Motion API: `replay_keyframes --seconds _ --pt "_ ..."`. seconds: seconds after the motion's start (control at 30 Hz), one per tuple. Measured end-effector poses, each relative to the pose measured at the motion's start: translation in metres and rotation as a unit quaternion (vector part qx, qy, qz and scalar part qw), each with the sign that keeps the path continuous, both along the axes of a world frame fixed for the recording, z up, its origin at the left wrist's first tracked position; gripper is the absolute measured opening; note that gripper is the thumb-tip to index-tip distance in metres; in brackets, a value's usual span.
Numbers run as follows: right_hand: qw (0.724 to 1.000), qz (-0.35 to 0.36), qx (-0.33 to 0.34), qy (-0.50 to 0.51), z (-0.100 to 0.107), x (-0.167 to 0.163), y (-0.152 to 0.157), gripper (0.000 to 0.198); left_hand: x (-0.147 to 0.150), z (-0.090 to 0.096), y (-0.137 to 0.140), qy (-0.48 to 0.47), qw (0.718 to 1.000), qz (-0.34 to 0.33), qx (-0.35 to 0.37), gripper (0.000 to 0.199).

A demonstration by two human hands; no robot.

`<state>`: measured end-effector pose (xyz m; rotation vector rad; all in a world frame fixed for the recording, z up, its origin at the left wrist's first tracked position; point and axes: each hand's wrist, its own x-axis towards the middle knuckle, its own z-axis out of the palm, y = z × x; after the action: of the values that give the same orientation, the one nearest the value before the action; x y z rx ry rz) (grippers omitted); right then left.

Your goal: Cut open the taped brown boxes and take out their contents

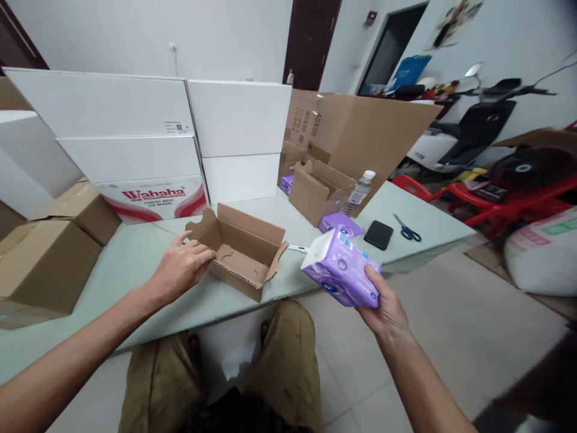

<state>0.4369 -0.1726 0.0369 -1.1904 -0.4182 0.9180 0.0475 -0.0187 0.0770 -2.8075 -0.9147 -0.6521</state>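
My right hand (pixel 383 300) is closed round one end of a purple-and-white tissue pack (pixel 345 270), holding it in the air past the table's front edge. An open cardboard box (pixel 238 282) stands on the table with its flaps up and nothing inside. At its left end, my left hand (pixel 187 261) grips the rim, fingers bent over the edge; the thumb side is partly hidden. Behind the held pack, another purple tissue pack (pixel 340 224) lies on the table, next to a second open cardboard box (pixel 318 192).
On the green-covered table (pixel 144 300) are scissors (pixel 407 230), a black flat case (pixel 378 234), a white cutter (pixel 297 248) and a plastic bottle (pixel 360 191). White cartons (pixel 238 120) line the back. Closed brown boxes (pixel 45 264) stand left. A scooter (pixel 473 129) is parked beyond.
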Motion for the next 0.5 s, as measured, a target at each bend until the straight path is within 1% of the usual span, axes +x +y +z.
replay_keyframes --seconds 0.1,0.17,0.23,0.3,0.33,0.4,0.43,0.47,0.5 --pt "0.999 0.017 0.034 -0.009 0.026 -0.021 0.012 0.044 0.0 -0.007 0.0 -0.008 1.0 0.007 -0.011 0.033" --pt "0.998 0.046 0.047 -0.022 0.041 -0.031 0.022 0.047 0.001 -0.007 -0.001 -0.017 1.0 0.006 -0.015 0.03" --pt "0.996 0.065 0.052 -0.032 0.052 -0.039 0.032 0.05 0.003 -0.001 -0.005 -0.038 0.999 -0.008 -0.023 0.029" --pt "0.994 0.077 0.06 -0.039 0.059 -0.046 0.04 0.05 0.007 0.011 -0.011 -0.084 0.995 -0.031 -0.044 0.039" --pt "0.993 0.085 0.066 -0.042 0.062 -0.049 0.043 0.051 0.01 0.019 -0.015 -0.117 0.99 -0.036 -0.066 0.043" --pt "0.99 0.11 0.081 -0.047 0.067 -0.06 0.047 0.052 0.018 0.036 -0.022 -0.195 0.97 -0.016 -0.141 0.046" --pt "0.987 0.123 0.092 -0.05 0.069 -0.066 0.049 0.053 0.023 0.044 -0.025 -0.235 0.952 0.004 -0.196 0.05" --pt "0.984 0.135 0.104 -0.053 0.072 -0.075 0.051 0.054 0.028 0.052 -0.027 -0.273 0.925 0.018 -0.262 0.057" --pt "0.981 0.143 0.117 -0.056 0.076 -0.083 0.054 0.056 0.034 0.059 -0.029 -0.302 0.893 0.02 -0.334 0.066"
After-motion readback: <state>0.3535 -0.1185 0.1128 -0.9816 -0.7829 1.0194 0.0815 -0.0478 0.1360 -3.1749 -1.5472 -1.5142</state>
